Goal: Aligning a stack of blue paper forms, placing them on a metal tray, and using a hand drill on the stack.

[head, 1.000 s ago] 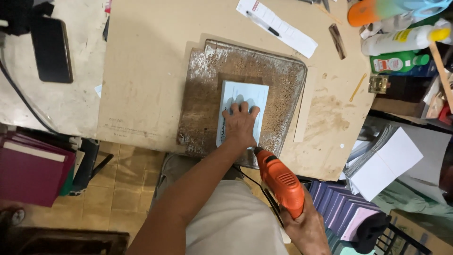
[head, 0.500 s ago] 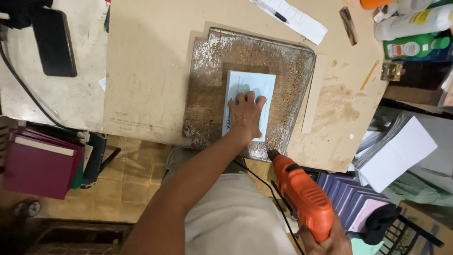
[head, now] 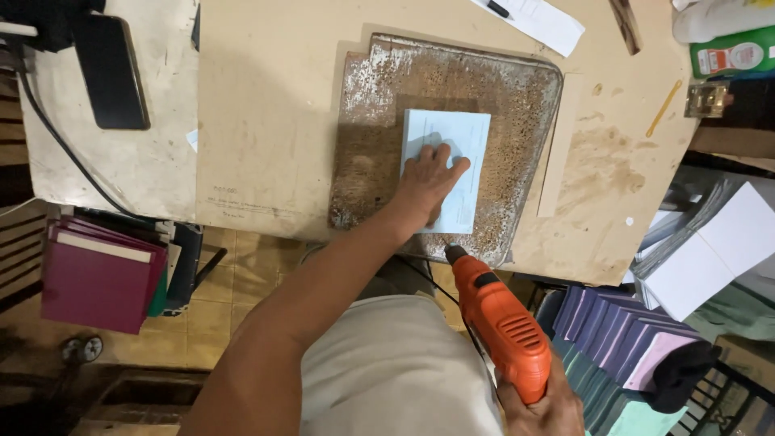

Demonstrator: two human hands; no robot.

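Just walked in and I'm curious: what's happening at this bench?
A person presses the left hand flat on a pale blue rectangular paper stack lying on a worn, pitted brown board on the beige worktable. The right hand has its grip on an orange power drill, held off the table edge near the stack's corner.

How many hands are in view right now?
2. The left hand presses flat on the pale blue sheet stack; the right hand grips the orange drill at the bottom edge.
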